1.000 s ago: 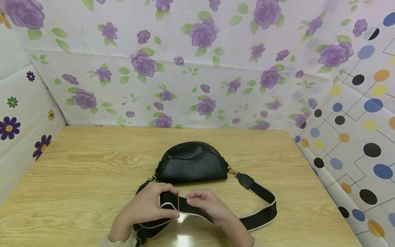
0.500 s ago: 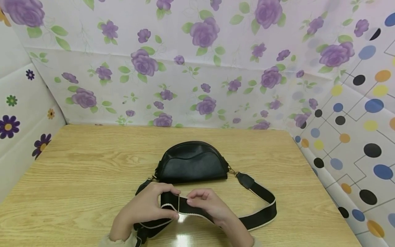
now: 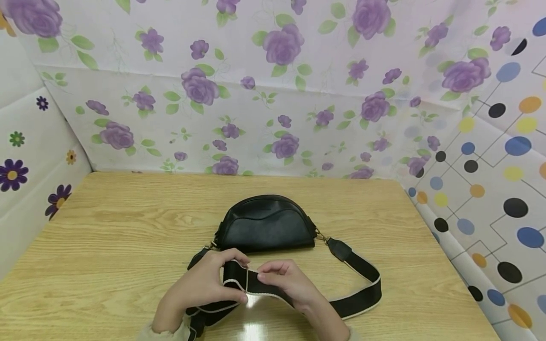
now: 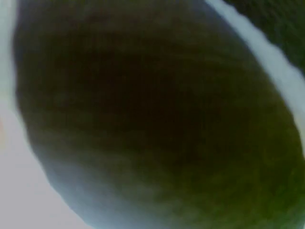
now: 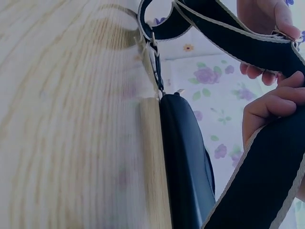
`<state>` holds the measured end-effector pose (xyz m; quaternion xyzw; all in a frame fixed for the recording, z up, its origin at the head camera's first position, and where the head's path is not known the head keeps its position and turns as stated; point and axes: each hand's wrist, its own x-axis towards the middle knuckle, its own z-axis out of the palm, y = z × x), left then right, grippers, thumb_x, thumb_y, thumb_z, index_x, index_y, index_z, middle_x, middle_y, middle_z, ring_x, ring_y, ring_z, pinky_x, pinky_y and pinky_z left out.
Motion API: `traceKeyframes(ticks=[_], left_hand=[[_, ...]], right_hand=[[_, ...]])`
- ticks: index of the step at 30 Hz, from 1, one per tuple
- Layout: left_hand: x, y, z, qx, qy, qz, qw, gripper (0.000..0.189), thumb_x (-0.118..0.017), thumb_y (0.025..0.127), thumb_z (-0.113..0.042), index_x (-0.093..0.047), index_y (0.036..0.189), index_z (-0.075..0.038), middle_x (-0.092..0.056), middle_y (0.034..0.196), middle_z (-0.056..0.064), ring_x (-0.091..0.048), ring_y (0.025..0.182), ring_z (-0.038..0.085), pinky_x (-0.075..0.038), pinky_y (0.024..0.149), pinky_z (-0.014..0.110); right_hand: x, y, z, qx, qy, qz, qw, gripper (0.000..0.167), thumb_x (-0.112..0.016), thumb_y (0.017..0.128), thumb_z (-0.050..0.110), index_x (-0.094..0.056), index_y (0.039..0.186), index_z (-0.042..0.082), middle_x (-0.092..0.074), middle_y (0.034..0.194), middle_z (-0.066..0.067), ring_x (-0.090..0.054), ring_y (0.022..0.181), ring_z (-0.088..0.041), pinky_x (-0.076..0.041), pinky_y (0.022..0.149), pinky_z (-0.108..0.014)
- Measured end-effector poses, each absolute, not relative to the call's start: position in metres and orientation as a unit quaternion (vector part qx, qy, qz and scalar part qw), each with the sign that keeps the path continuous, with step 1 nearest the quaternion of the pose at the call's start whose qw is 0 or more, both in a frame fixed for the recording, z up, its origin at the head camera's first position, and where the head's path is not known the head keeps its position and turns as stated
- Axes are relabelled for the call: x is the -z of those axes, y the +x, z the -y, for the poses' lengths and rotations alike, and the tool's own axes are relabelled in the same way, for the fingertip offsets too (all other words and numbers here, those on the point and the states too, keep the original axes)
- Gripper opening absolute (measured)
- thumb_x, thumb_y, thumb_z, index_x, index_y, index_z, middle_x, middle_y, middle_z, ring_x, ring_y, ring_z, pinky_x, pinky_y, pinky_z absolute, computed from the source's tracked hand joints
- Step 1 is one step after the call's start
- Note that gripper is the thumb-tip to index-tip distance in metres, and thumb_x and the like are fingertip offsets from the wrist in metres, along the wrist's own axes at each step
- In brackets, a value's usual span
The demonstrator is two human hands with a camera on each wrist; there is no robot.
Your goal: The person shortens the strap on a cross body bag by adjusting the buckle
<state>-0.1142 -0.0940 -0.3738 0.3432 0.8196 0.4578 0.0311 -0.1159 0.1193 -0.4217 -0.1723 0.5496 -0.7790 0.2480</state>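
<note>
A black half-moon handbag (image 3: 266, 229) lies on the table, its shoulder strap (image 3: 360, 300) clipped at both ends. The strap is black with pale edges. My left hand (image 3: 198, 284) grips it at a thin metal slider buckle (image 3: 247, 279), forefinger near the top and thumb near the bottom. A strap loop bulges through on the buckle's left side. Just right of it, my right hand (image 3: 292, 286) pinches the strap between thumb and fingers. In the right wrist view both hands hold the raised strap (image 5: 257, 176). Blurred dark webbing (image 4: 143, 105) fills the left wrist view.
The wooden table (image 3: 141, 213) reaches back to a flowered cloth wall (image 3: 256, 123). Patterned side walls stand left and right, the right one (image 3: 486, 189) dotted. More folded strap (image 3: 198, 324) lies under the left hand. A metal clip (image 3: 322, 235) joins bag and strap at right.
The left forefinger has risen slightly, and the strap loop by the buckle has shifted a little to the right. The right hand and the bag stay almost where they were.
</note>
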Motion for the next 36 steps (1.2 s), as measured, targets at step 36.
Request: traceKeyframes(ticks=[36], left_hand=[[0.378,-0.116,0.086,-0.445,0.386,-0.808,-0.02,0.043,-0.083,0.058,-0.027,-0.058,0.091,-0.013,-0.059,0.088,-0.009,-0.054,0.084,0.007,-0.044,0.075,0.029]], right_hand=[[0.411,-0.111,-0.11,0.772,-0.138,-0.565,0.258,0.009,-0.054,0.085,0.0,-0.06,0.081,0.006,-0.064,0.077,-0.001,-0.06,0.071,-0.008,-0.047,0.062,-0.02]])
